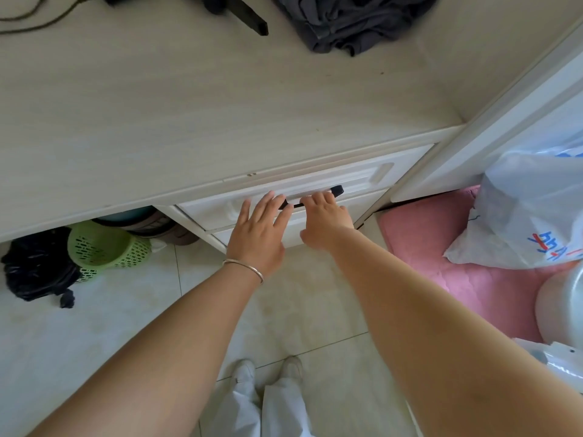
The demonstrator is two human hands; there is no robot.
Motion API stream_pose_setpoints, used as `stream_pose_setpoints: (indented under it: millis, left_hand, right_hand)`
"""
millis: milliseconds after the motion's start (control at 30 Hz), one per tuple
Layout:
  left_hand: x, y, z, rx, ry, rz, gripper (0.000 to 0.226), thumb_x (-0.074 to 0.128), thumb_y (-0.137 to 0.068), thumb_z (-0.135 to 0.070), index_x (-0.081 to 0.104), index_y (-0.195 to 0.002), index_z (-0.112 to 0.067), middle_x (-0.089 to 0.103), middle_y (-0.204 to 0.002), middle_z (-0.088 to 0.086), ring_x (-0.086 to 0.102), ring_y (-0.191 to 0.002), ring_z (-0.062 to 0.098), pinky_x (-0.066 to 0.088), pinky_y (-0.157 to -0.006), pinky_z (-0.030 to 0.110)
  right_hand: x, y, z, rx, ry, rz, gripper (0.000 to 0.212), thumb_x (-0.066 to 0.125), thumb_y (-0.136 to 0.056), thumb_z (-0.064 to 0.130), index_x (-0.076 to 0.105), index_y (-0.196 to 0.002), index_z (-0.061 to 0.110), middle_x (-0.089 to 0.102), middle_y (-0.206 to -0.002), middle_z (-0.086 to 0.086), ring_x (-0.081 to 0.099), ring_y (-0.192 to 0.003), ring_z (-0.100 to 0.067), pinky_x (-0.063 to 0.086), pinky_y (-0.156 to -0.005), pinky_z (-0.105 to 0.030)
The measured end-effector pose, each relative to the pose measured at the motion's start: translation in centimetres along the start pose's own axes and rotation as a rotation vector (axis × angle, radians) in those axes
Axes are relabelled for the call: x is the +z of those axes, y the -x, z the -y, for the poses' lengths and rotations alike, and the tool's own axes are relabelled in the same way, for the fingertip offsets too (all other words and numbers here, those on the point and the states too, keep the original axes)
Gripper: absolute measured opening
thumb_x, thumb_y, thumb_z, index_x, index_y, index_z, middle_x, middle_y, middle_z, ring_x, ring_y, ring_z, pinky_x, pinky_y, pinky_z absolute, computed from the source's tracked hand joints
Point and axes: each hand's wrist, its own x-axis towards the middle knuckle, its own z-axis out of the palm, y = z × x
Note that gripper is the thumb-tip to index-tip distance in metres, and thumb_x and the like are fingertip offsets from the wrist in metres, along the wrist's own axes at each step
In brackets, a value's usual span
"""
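A white drawer front [217, 212] sits under the pale wooden desk top [157, 121]. A black bar-shaped thing [337, 190] lies along the drawer's upper edge; whether it is a handle or a loose item I cannot tell. My right hand [325, 216] has its fingers curled over the middle of this bar. My left hand [258, 231], with a silver bangle at the wrist, lies flat on the drawer front, fingers straight and spread, fingertips at the bar's left end.
A dark grey cloth [353, 23] and a black tool [249, 17] lie at the desk's far side. Under the desk are a green basket [104, 244] and a black bag [38, 269]. A white plastic bag [530, 216] rests on a pink mat [441, 263] at right.
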Motion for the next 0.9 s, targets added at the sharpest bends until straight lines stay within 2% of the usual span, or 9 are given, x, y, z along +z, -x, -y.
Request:
stream_pose_setpoints:
  millis: [100,233,367,500,600,667,733,833,900]
  left_hand:
    - [-0.7,0.9,-0.1,0.107,-0.107,-0.167,0.061,0.068,-0.066,-0.009,0.059,-0.125,-0.021,0.056,-0.134,0.002,0.049,-0.129,0.023,0.029,-0.109,0.053]
    - [-1.5,1.3,-0.2,0.127,-0.072,-0.290,0.058,0.074,-0.064,-0.015,0.062,-0.121,-0.018,0.060,-0.129,0.004,0.059,-0.117,0.027,0.041,-0.102,0.053]
    - [-2.5,1.0,-0.8,-0.039,0.063,-0.080,0.056,0.055,-0.088,-0.034,0.040,-0.140,-0.018,0.043,-0.144,0.008,0.051,-0.119,0.029,0.040,-0.097,0.041]
    - [-3.0,0.5,-1.5,-0.153,0.081,0.068,0.039,0.037,-0.095,-0.038,0.050,-0.126,-0.018,0.057,-0.123,0.007,0.050,-0.113,0.029,0.039,-0.087,0.037]
    - [-3.5,1.0,-2.0,-0.157,0.131,0.132,0.036,0.036,-0.096,-0.036,0.054,-0.122,-0.019,0.057,-0.122,0.008,0.049,-0.113,0.029,0.039,-0.085,0.037]
    - [-3.8,1.4,-2.1,-0.182,0.195,0.154,0.033,0.035,-0.097,-0.032,0.056,-0.120,-0.020,0.056,-0.122,0.007,0.050,-0.112,0.029,0.039,-0.085,0.036]
    - [-3.9,1.8,-2.4,-0.211,0.263,0.167,0.032,0.035,-0.097,-0.028,0.059,-0.117,-0.020,0.057,-0.120,0.007,0.051,-0.111,0.029,0.041,-0.086,0.036]
    - [-4.1,2.4,-2.8,-0.232,0.313,0.193,0.031,0.035,-0.094,-0.019,0.063,-0.107,-0.022,0.060,-0.113,0.008,0.054,-0.106,0.030,0.043,-0.083,0.034]
    - [-4.5,2.5,-2.9,-0.253,0.344,0.257,0.033,0.037,-0.090,-0.013,0.065,-0.101,-0.026,0.062,-0.113,0.006,0.056,-0.103,0.029,0.042,-0.079,0.031]
  right_hand:
    - [0.2,0.9,-0.1,0.012,-0.013,0.019,0.063,0.053,-0.085,0.023,0.027,-0.143,0.016,0.029,-0.145,-0.003,0.014,-0.142,-0.022,0.033,-0.106,-0.040]
    - [1.2,3.3,-0.4,0.023,-0.019,0.025,0.063,0.054,-0.084,0.025,0.028,-0.141,0.018,0.032,-0.141,-0.002,0.017,-0.139,-0.020,0.036,-0.101,-0.039]
    - [2.0,5.7,-0.9,0.024,-0.052,0.040,0.065,0.053,-0.083,0.023,0.029,-0.143,0.021,0.033,-0.143,0.000,0.018,-0.140,-0.018,0.034,-0.103,-0.038]
    - [2.3,8.1,-2.0,0.019,-0.081,-0.012,0.053,0.048,-0.087,0.021,0.039,-0.140,0.021,0.041,-0.141,0.002,0.029,-0.136,-0.017,0.035,-0.100,-0.032]
    - [1.8,10.4,-2.2,-0.089,-0.077,-0.289,0.024,0.052,-0.084,0.016,0.065,-0.104,0.012,0.064,-0.102,-0.005,0.056,-0.102,-0.025,0.039,-0.067,-0.029]
    - [1.2,11.7,-2.0,-0.198,-0.087,-0.513,0.002,0.064,-0.071,0.007,0.066,-0.072,0.007,0.063,-0.066,-0.006,0.062,-0.066,-0.029,0.035,-0.047,-0.026]
    - [0.5,12.5,-1.6,-0.237,-0.096,-0.691,0.010,0.072,-0.062,0.004,0.064,-0.063,0.009,0.059,-0.055,-0.003,0.058,-0.053,-0.026,0.033,-0.038,-0.023]
    - [-0.8,12.4,-0.7,-0.216,-0.086,-0.761,0.014,0.074,-0.064,0.006,0.068,-0.076,0.008,0.063,-0.069,-0.006,0.060,-0.064,-0.030,0.042,-0.048,-0.028]
    - [-1.4,11.9,-0.2,-0.153,-0.014,-0.651,0.023,0.069,-0.075,0.017,0.069,-0.097,0.010,0.065,-0.090,-0.008,0.059,-0.085,-0.032,0.045,-0.067,-0.035]
